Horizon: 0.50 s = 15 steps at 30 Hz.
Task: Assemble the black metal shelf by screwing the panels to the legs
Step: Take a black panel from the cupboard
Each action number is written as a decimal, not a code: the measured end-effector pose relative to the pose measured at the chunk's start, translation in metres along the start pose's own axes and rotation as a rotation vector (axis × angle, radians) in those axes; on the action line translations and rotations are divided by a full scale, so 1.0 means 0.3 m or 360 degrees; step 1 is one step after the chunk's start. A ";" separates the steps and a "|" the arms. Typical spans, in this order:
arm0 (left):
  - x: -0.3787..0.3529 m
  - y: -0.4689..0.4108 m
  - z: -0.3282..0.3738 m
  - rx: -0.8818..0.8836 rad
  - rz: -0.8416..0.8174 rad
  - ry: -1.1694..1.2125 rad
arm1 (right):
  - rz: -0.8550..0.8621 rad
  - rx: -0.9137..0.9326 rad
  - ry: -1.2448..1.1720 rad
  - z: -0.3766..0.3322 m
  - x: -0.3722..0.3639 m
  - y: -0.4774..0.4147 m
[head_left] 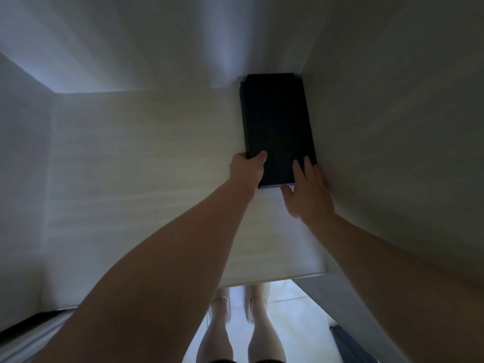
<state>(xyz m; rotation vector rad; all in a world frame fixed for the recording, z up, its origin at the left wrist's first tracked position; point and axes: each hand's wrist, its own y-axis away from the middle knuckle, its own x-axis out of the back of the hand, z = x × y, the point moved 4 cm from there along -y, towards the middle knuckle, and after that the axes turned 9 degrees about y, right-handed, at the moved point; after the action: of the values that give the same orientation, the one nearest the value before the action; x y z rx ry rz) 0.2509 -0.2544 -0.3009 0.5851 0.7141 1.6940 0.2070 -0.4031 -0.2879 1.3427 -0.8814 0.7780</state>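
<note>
A stack of black metal shelf panels [277,121] lies flat on a pale shelf surface [146,163] inside a dim cabinet, pushed against the right wall. My left hand [247,170] grips the stack's near left corner, thumb on top and fingers under the edge. My right hand [307,189] lies on the near right corner with fingers straight over the top and the thumb at the front edge. No legs or screws are visible.
The cabinet's back wall [131,48], left wall [23,179] and right wall [392,127] enclose the surface. Its front edge [275,280] runs below my arms. My legs [241,331] stand on a light tiled floor beneath. A blue object [348,344] lies at the lower right.
</note>
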 end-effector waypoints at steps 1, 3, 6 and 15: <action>0.004 0.001 0.001 -0.0006 0.0013 0.0045 | -0.0001 -0.0001 -0.0025 0.001 0.005 0.002; 0.016 -0.002 0.005 -0.0025 0.0024 0.0113 | -0.0004 -0.0011 -0.0082 0.001 0.017 0.007; 0.030 0.007 0.014 0.0046 -0.0037 0.0168 | -0.0016 -0.0020 -0.0161 -0.005 0.025 0.028; 0.126 0.145 0.017 0.0236 -0.0183 0.0282 | -0.0043 -0.0068 -0.0562 -0.014 0.064 0.168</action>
<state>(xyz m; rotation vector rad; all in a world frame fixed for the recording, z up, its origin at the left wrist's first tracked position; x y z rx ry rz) 0.2166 -0.2239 -0.2654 0.4907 0.9887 1.6078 0.1722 -0.3952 -0.2471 1.4752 -1.1466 0.5042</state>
